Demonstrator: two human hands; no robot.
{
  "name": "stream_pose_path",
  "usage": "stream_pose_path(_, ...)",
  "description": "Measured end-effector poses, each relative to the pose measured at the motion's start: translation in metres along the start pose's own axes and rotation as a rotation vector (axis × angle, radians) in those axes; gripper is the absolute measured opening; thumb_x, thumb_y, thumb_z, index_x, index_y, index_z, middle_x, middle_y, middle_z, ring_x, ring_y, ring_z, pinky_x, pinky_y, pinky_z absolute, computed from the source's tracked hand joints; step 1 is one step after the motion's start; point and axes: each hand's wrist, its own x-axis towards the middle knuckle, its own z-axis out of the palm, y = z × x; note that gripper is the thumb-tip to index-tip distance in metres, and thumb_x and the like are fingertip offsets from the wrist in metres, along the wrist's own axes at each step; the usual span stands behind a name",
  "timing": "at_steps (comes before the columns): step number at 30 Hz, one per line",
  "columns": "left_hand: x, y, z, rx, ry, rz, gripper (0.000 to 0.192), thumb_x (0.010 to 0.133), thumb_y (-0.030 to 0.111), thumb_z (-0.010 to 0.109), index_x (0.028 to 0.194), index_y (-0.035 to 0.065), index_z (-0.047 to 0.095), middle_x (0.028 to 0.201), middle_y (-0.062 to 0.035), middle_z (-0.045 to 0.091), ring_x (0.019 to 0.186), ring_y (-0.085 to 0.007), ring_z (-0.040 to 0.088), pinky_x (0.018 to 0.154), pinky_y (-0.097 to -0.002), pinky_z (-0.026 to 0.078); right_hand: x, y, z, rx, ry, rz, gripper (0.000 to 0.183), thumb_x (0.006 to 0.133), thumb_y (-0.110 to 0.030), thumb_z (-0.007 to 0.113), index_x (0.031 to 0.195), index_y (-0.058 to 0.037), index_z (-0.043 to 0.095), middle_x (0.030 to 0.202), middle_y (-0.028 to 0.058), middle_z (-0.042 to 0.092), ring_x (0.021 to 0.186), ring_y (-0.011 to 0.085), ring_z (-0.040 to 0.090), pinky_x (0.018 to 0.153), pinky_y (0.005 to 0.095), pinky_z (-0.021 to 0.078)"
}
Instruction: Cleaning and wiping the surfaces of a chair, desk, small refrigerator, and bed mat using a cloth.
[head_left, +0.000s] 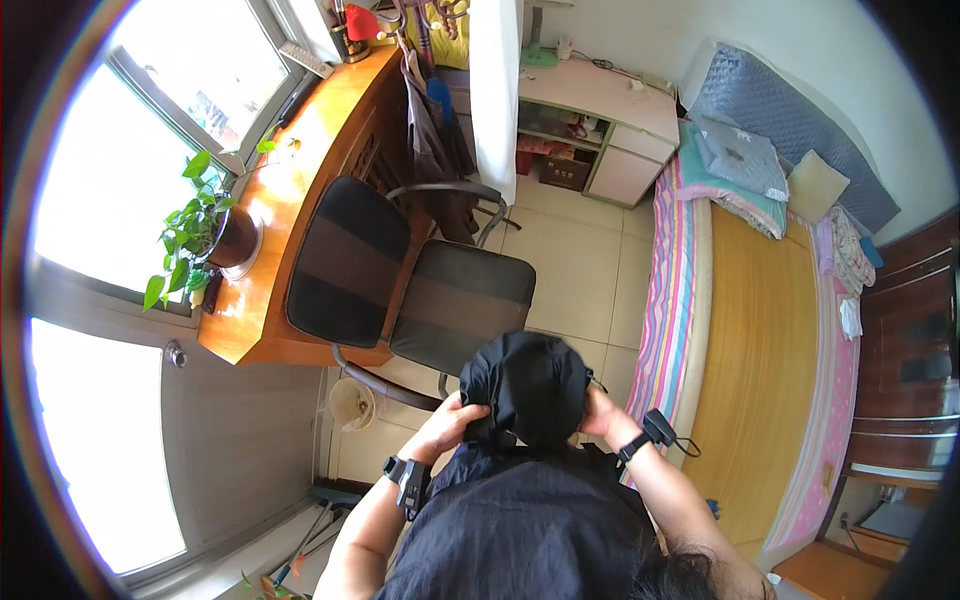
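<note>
Both of my hands hold a black fabric cap or bag (525, 390) in front of my torso, at the lower middle of the head view. My left hand (450, 424) grips its left edge, with the thumb lying on the cloth. At its right edge is my right hand (600, 412), its fingers partly hidden behind the cloth. A black device is strapped to each wrist. Just beyond the black cloth stands a chair with a dark seat (465, 300).
A wooden ledge (300, 187) with a potted plant (232, 236) runs along the window at left. To the right is a bed with a tan mat (757, 337). A desk (600, 97) stands ahead, and a small bin (352, 403) sits on the floor beside the chair.
</note>
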Motion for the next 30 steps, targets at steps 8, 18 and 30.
stream_pose_path(8,0.011,0.051,-0.028,0.008,-0.006,0.072,0.047,0.081,0.002,0.062,0.126,-0.0006,0.048,0.115,-0.0097,0.059,0.104,-0.0204,0.059,0.093,-0.0334,0.047,-0.015,-0.032,0.023,0.032,-0.123,-0.254,0.056,0.082,-0.023,0.062,0.13,-0.0009,0.043,0.13,0.0118,0.052,0.12,0.0236,0.05,0.103,0.0384,0.0367)
stream_pose_path(18,0.011,0.075,-0.018,-0.071,0.121,0.375,0.055,0.082,0.005,0.062,0.133,-0.0019,0.041,0.127,-0.0121,0.053,0.114,-0.0226,0.053,0.1,-0.0359,0.04,-0.015,-0.114,0.109,-0.55,-0.093,-0.483,0.056,0.085,-0.025,0.068,0.127,0.0049,0.047,0.122,0.01,0.057,0.109,0.0167,0.053,0.096,0.0301,0.0411)
stream_pose_path(30,0.022,0.03,0.017,-0.054,0.509,0.524,0.025,0.079,-0.003,0.055,0.104,-0.0014,0.052,0.094,-0.0067,0.059,0.086,-0.0145,0.058,0.081,-0.0269,0.047,-0.021,-0.156,0.083,-0.854,-0.07,-0.807,0.041,0.077,-0.012,0.07,0.111,0.0038,0.054,0.107,0.012,0.061,0.101,0.0198,0.057,0.093,0.0318,0.0436)
